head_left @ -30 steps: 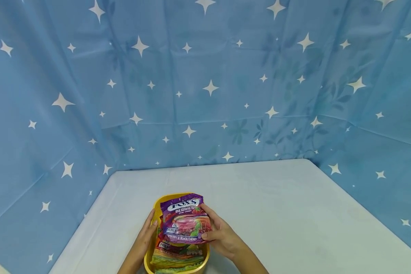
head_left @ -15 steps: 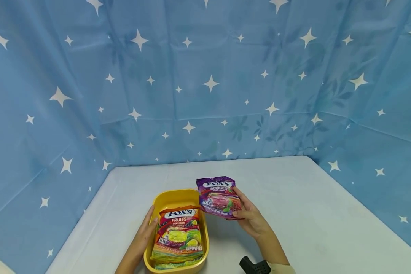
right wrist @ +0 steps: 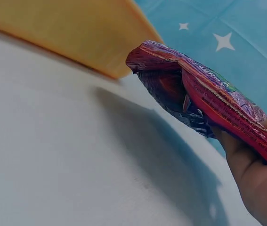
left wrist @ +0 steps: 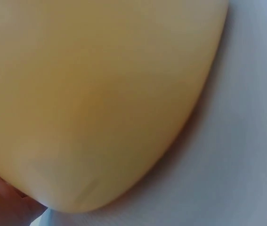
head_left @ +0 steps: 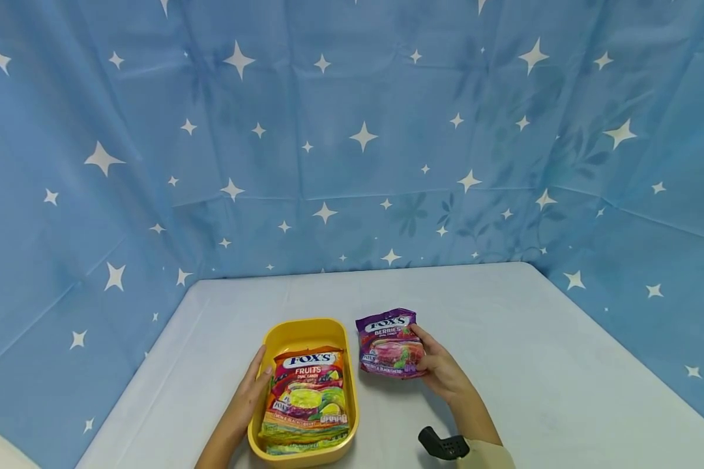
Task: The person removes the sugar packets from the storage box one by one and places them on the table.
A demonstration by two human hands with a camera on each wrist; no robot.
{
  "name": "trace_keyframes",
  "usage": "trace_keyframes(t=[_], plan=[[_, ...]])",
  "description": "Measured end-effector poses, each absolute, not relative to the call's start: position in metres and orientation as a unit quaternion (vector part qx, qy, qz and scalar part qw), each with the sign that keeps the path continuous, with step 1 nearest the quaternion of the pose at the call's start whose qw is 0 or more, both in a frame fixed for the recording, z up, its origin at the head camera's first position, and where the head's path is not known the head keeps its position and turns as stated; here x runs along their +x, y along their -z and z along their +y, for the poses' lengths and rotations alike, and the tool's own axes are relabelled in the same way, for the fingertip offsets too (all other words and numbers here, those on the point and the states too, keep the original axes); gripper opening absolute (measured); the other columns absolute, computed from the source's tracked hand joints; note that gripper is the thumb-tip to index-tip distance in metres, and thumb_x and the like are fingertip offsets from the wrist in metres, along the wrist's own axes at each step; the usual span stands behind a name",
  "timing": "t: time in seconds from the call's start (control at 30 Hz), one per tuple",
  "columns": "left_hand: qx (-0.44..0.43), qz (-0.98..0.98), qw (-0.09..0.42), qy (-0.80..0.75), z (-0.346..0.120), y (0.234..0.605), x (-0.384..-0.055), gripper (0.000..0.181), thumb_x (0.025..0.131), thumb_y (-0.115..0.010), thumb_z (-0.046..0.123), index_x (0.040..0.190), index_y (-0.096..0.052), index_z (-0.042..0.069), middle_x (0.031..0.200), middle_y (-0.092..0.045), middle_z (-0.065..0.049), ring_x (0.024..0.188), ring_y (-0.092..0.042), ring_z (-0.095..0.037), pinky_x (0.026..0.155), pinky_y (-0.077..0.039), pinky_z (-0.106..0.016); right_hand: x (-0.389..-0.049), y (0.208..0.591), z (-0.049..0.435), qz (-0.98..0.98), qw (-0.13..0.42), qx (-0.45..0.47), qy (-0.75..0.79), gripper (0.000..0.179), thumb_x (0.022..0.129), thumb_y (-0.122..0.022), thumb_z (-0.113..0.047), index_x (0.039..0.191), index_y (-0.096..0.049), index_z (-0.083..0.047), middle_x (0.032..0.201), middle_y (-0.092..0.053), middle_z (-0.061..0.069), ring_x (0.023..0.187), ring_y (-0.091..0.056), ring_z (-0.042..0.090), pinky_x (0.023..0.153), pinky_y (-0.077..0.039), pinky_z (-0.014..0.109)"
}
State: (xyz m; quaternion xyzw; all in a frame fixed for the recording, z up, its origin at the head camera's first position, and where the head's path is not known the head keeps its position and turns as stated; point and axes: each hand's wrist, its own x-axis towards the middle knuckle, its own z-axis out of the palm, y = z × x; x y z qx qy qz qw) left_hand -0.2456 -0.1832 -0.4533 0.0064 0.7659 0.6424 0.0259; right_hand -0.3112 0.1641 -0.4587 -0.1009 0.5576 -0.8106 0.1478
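Note:
A purple FOX'S Berries candy bag point(head_left: 390, 345) is in my right hand point(head_left: 446, 376), gripped by its right edge between fingers and thumb. In the right wrist view the candy bag point(right wrist: 199, 92) is above the white surface and casts a shadow on it. My left hand point(head_left: 245, 398) rests along the left side of a yellow bin point(head_left: 305, 329), fingers straight, thumb at the rim. Inside the bin lies a red and orange FOX'S Fruits candy bag point(head_left: 306, 394), with the edge of another package showing under it. The bin's wall point(left wrist: 100, 94) fills most of the left wrist view.
Both hands are over a white table point(head_left: 540, 378). A blue curtain point(head_left: 352, 163) with white stars hangs behind it and along both sides. A black strap-like piece point(head_left: 444, 445) sits at the right wrist, beside a pale sleeve point(head_left: 485, 454).
My right hand has lifted the purple candy bag out of the bin and carried it to the right, then slightly lower. The Fruits candy bag is now uncovered. My left hand stays at the bin.

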Motion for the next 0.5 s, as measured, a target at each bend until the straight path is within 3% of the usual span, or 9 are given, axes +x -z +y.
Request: trace_keyframes(t=[0.17, 0.5], plan=[[0.011, 0.766, 0.02, -0.643, -0.1826, 0.4531, -0.2453, 0.064, 0.098, -0.036, 0.037, 0.148, -0.002, 0.017, 0.153, 0.003, -0.018, 0.139, 0.002, -0.042, 0.109, -0.007, -0.058, -0.3116, 0.4623, 0.1608, 0.578, 0.155, -0.096, 0.795, 0.088, 0.068, -0.036, 0.016, 0.148, -0.009, -0.009, 0.152, 0.0, 0.018, 0.106, -0.039, 0.015, 0.08, -0.043, 0.02], [0.011, 0.771, 0.013, -0.636, -0.1833, 0.4536, -0.2448, 0.063, 0.098, -0.037, 0.034, 0.148, -0.003, 0.017, 0.153, 0.001, -0.019, 0.138, 0.001, -0.043, 0.109, -0.007, -0.059, -0.3097, 0.4616, 0.1587, 0.597, 0.173, -0.11, 0.776, 0.091, 0.065, -0.038, 0.014, 0.148, -0.007, -0.009, 0.151, -0.002, 0.02, 0.102, -0.04, 0.015, 0.076, -0.042, 0.021]])
